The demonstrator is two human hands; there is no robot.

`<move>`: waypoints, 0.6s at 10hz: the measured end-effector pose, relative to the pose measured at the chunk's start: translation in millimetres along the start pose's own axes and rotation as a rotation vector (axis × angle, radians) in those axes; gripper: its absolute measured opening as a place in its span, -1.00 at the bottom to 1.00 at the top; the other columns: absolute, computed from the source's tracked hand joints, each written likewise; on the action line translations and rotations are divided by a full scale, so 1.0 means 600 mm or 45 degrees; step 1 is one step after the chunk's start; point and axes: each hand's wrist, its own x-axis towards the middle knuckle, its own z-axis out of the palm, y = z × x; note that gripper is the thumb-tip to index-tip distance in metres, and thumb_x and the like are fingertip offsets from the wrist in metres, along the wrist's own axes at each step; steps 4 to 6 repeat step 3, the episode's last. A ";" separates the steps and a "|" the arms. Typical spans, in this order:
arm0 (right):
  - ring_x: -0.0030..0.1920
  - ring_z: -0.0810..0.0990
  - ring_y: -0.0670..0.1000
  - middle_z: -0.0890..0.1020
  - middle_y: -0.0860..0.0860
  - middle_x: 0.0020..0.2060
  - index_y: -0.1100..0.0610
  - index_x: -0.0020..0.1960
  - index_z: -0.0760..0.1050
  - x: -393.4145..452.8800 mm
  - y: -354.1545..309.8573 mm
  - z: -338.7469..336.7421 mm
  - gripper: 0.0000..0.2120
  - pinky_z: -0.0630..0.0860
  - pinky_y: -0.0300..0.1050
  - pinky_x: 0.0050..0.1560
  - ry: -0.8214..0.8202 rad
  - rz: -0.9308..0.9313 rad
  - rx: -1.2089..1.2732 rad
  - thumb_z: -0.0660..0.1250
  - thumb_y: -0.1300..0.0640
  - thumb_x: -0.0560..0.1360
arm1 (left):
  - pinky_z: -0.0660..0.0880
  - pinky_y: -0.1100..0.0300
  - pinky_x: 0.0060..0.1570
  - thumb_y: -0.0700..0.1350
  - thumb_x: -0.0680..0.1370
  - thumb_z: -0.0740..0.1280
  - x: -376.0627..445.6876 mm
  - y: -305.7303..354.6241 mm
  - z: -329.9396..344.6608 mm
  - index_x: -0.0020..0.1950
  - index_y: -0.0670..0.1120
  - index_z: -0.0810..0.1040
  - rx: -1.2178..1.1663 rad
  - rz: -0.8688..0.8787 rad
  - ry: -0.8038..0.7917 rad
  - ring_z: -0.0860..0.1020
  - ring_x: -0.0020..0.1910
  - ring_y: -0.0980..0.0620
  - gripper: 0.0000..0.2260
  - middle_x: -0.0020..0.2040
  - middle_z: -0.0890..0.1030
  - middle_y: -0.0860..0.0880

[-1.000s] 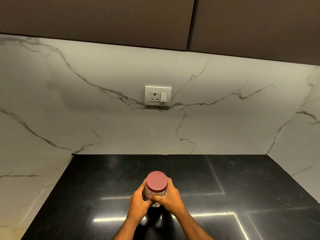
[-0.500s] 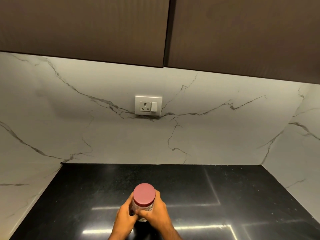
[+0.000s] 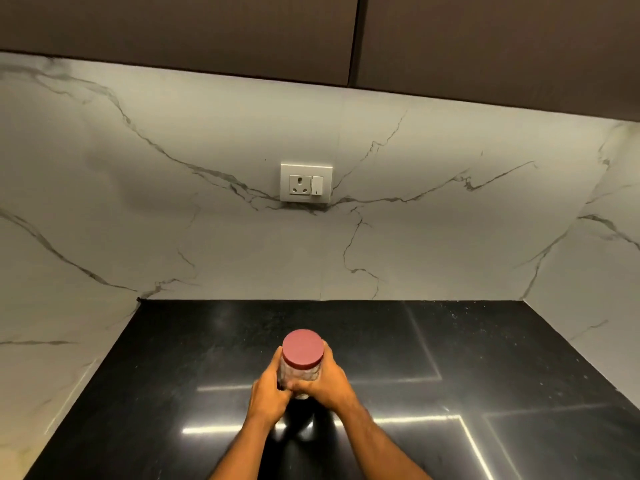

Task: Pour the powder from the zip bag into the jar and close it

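Observation:
A clear jar (image 3: 300,374) with a dull red lid (image 3: 302,348) stands upright on the black countertop (image 3: 433,344), near its middle. My left hand (image 3: 268,393) grips the jar's left side and my right hand (image 3: 329,382) grips its right side, fingers curled round the glass below the lid. The lid sits on top of the jar. My hands hide most of the jar's body, so its contents cannot be made out. No zip bag is in view.
White marble walls close the counter at the back, left and right. A wall socket with a switch (image 3: 306,183) is set in the back wall. Dark cabinets (image 3: 207,32) hang overhead.
Both hands have kept their hold on the jar throughout. The view tilted up half a second ago and has tipped back down, so more of my forearms show.

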 end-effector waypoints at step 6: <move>0.54 0.17 0.05 0.20 0.07 0.54 0.15 0.58 0.01 -0.173 -0.090 -0.014 -0.10 0.18 -0.08 0.47 0.322 -0.115 -0.387 0.46 -0.01 0.44 | 0.06 0.03 0.55 0.04 0.51 0.45 -0.149 0.056 -0.076 0.63 -0.07 -0.08 0.479 0.318 0.108 -0.05 0.62 -0.06 -0.11 0.64 -0.01 -0.06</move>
